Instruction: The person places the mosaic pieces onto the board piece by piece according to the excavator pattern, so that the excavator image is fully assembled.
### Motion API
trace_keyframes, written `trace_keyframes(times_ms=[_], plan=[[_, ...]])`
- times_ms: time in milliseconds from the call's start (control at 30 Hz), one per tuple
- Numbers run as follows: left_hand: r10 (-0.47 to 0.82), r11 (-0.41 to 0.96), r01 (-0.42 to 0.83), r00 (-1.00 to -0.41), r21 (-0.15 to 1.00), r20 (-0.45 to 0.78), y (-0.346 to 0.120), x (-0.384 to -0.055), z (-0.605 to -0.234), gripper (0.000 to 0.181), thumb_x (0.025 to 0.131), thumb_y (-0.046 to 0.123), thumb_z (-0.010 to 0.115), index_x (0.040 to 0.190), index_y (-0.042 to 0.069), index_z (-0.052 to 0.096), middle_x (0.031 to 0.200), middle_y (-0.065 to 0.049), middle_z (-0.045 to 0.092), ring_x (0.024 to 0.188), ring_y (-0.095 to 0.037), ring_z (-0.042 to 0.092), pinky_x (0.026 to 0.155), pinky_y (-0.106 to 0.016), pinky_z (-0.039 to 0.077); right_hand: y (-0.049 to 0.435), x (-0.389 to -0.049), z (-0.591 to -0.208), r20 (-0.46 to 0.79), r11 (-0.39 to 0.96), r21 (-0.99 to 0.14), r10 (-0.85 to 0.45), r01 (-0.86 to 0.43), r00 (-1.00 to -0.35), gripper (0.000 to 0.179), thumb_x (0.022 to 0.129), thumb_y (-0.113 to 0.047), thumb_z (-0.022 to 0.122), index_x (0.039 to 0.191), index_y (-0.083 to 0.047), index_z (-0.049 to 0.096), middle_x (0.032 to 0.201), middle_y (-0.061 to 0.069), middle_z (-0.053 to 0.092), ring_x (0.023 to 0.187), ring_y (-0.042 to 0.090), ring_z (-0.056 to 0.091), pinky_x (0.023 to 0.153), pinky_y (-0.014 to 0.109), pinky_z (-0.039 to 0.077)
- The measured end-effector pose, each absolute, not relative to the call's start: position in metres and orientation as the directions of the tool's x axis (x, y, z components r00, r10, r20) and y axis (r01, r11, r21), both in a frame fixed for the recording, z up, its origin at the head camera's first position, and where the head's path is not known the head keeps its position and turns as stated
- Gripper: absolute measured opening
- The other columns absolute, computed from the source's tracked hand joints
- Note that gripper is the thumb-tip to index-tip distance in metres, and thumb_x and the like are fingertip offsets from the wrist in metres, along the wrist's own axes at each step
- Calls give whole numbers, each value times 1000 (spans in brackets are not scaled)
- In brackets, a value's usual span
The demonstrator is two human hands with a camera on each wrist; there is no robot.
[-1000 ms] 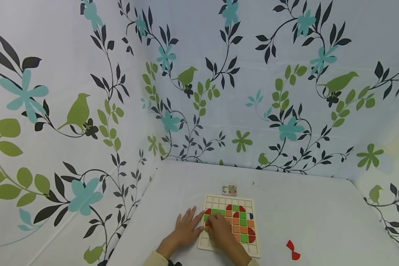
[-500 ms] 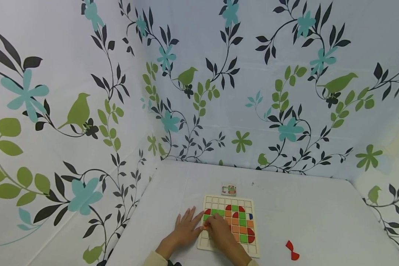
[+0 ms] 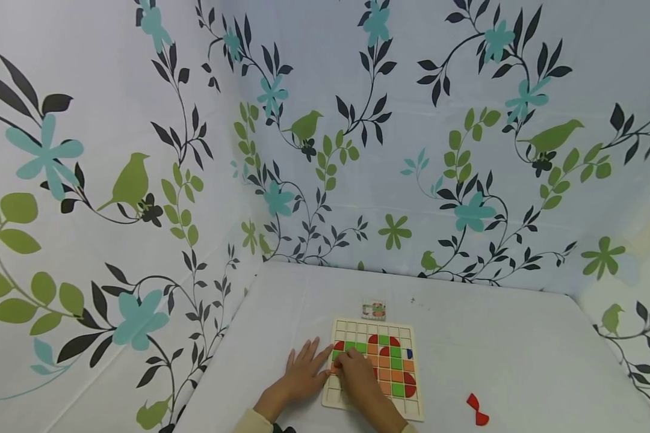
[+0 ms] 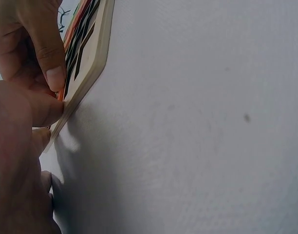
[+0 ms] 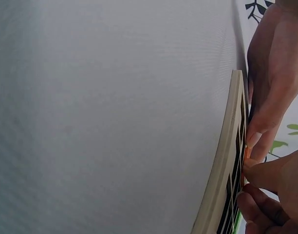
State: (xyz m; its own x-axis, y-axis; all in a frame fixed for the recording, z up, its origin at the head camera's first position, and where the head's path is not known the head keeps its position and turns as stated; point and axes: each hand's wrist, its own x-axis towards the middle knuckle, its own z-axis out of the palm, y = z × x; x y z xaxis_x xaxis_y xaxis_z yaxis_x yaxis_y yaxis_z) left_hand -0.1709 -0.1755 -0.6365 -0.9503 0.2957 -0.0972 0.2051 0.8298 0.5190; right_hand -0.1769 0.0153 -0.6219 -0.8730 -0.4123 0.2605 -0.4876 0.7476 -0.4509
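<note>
A square wooden grid board (image 3: 333,397) lies on the table, partly filled with green, orange and red tiles. My left hand (image 3: 301,374) lies with fingers spread at the board's left edge, its thumb touching that edge. My right hand (image 3: 359,377) reaches over the board's left part, fingers curled, and pinches a small orange tile (image 5: 245,158) down at the grid near the left thumb. The fingertips hide most of that tile, and the right hand covers several cells. One blue piece (image 3: 409,353) sits near the board's right edge.
Two red quarter-round pieces (image 3: 481,417) lie on the white table (image 3: 520,349) to the right of the board. A small pattern card (image 3: 374,309) stands behind the board. Cloth with leaves and birds (image 3: 325,150) hangs at the back and sides.
</note>
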Motion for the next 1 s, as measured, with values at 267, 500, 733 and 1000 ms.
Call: trace_keyframes(times_ms=[267,500,733,1000], plan=[[279,835,204,-958,510,-73,-175,-175,-648,60,107,37,53,164,25,39,174,-19,24,160,-46,18,121,-78,7,17,-175,-619,210,747,-462,-432,-478,-877,10,94,-13,81,98,-18,74,96,-6,63,93,14,62,80,40,52],[275,840,199,-958,505,-81,-177,-180,-658,62,106,39,54,165,28,38,175,-16,23,161,-44,17,122,-77,6,19,-174,-620,208,748,-458,-436,-481,-875,9,93,-15,82,98,-18,75,97,-6,62,91,13,60,80,39,52],[278,830,203,-958,519,-70,-175,-175,-649,61,106,37,55,164,24,40,173,-20,25,160,-47,18,121,-78,6,41,-167,-604,185,720,-538,-407,-439,-894,8,96,-19,79,103,-17,75,106,-2,64,95,18,65,82,40,59],[276,825,166,-952,541,-129,-174,-172,-636,63,107,40,51,166,24,36,175,-19,19,161,-47,12,123,-77,0,127,-160,-593,61,787,-587,-191,-190,-980,19,96,-19,78,114,-15,74,110,0,64,99,17,61,89,44,58]])
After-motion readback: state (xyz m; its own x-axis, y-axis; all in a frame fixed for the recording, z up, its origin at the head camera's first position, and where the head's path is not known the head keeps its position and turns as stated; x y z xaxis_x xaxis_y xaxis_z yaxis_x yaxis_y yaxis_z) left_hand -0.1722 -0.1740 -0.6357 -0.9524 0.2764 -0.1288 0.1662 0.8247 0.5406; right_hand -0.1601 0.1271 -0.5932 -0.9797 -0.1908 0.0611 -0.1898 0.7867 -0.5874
